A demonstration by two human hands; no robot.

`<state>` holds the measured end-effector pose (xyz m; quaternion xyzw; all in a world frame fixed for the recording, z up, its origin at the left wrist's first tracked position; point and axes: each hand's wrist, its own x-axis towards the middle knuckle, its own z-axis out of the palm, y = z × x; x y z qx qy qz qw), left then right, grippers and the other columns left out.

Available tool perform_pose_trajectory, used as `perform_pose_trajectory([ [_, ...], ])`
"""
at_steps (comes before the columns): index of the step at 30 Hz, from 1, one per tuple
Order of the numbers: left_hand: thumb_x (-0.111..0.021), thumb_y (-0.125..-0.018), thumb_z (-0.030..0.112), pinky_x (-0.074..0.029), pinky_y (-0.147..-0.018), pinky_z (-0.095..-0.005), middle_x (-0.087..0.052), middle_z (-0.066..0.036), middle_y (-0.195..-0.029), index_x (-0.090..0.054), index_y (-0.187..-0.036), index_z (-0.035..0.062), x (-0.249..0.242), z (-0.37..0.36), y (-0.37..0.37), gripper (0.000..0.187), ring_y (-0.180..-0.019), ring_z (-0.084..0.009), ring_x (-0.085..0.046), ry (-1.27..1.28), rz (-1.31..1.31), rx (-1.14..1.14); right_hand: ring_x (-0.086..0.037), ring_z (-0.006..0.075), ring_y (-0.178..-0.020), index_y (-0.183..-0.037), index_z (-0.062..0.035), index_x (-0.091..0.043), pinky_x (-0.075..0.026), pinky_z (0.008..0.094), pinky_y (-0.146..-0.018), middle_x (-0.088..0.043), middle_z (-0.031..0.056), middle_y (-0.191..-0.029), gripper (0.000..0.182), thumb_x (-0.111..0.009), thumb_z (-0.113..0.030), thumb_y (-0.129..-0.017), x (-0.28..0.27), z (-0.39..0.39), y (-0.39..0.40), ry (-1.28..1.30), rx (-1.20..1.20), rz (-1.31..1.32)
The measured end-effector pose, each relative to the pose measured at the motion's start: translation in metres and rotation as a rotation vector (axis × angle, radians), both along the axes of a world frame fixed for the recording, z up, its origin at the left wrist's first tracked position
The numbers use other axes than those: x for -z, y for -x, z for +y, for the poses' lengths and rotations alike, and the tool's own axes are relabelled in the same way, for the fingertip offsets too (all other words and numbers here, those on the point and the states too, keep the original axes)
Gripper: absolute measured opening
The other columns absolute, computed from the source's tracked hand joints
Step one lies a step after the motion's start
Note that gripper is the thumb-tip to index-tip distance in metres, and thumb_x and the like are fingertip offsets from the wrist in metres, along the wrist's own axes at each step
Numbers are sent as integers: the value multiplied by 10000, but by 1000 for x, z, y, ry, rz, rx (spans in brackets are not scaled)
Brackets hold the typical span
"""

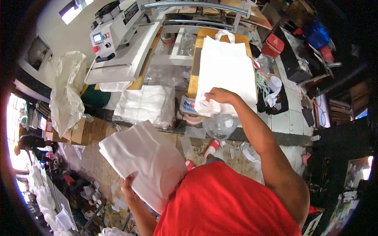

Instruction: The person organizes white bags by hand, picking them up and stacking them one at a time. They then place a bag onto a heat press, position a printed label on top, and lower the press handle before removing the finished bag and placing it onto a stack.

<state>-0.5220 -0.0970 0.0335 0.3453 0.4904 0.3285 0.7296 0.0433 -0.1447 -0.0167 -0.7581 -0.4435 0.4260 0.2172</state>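
My left hand (pixel 130 185) grips the edge of a stack of white fabric bags (pixel 143 157), held against my body at lower left. My right hand (pixel 221 95) is closed on the bunched near end of a white tote bag (pixel 226 65). This bag lies flat on a board with a wooden rim (pixel 193 84), and its handle loop (pixel 226 35) sticks out at the far end. To the left stands a heat press (pixel 118 43) with a small lit display; some white cloth shows under its plate.
White bags in clear plastic (pixel 145 104) lie below the press. A round tub (pixel 187 104) and a clear plastic bag (pixel 220 126) sit under the board. To the right are a red pouch (pixel 272 46) and a white roll (pixel 274 83). A cardboard box (pixel 80 131) stands left.
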Motion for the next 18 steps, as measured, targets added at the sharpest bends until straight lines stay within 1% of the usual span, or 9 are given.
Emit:
perform_pose_trajectory([
  [2, -674, -735, 221, -599, -794, -456, -630, -198, -1068, -541, -1240, -75, 1, 0, 1, 600, -915, -340, -670, 21, -24, 7, -628, 299, -1071, -929, -37, -753, -475, 393, -962, -689, 177, -1035, 391, -716, -420, -856, -15, -4, 16, -82, -107, -346],
  [3, -669, -740, 220, -598, -799, -456, -629, -200, -1072, -537, -1246, -75, 9, 0, 6, 601, -918, -343, -670, 12, -7, -30, -628, 299, -1071, -929, -37, -753, -475, 393, -962, -689, 177, -1035, 391, -716, -420, -856, -18, -2, 18, -83, -104, -346],
  [5, -664, -745, 220, -598, -803, -455, -629, -202, -1077, -533, -1253, -74, 27, 2, 18, 601, -920, -346, -670, 3, 9, -61, -618, 257, -1045, -957, -34, -735, -472, 363, -930, -687, 140, -993, 316, -694, -328, -849, -24, 1, 17, -38, -91, -226],
  [6, -666, -744, 223, -598, -805, -452, -628, -201, -1085, -527, -1263, -75, 31, 4, 21, 615, -923, -345, -670, 12, 8, -51, -618, 257, -1045, -957, -34, -735, -472, 363, -930, -687, 140, -993, 316, -694, -328, -849, -25, 0, 12, -38, -88, -228],
  [8, -668, -743, 226, -598, -808, -448, -628, -200, -1093, -521, -1273, -77, 39, 6, 26, 628, -925, -345, -671, 21, 4, -39, -592, 202, -978, -979, -47, -707, -464, 329, -859, -661, 89, -942, 256, -683, -248, -823, -30, -4, -1, -106, 194, 96],
  [10, -674, -737, 233, -598, -816, -448, -628, -200, -1108, -510, -1289, -79, 32, 4, 22, 654, -935, -345, -671, 33, 11, -38, -520, 127, -819, -929, -43, -670, -419, 289, -734, -615, 26, -853, 189, -651, -205, -832, -33, -6, -13, -211, 249, 140],
  [12, -675, -739, 230, -598, -815, -450, -628, -200, -1105, -512, -1285, -79, 26, 4, 16, 648, -937, -344, -670, 31, 11, -31, -501, 108, -781, -921, -42, -681, -401, 275, -707, -603, 11, -824, 183, -660, -213, -857, -45, -10, -22, -241, 286, 266],
  [16, -677, -743, 225, -598, -814, -455, -629, -201, -1099, -516, -1277, -79, 19, 2, 9, 635, -942, -343, -668, -1, 10, -23, -534, 104, -808, -981, -55, -720, -430, 264, -749, -642, 16, -862, 201, -682, -224, -878, -50, -6, -32, -219, 242, 187],
  [18, -678, -745, 223, -598, -813, -457, -629, -202, -1096, -518, -1273, -79, 22, 4, 11, 629, -944, -342, -667, -23, 13, -34, -581, 114, -877, -1070, -73, -741, -457, 259, -828, -697, 30, -969, 225, -711, -182, -875, -50, -5, -28, -195, 187, 166],
])
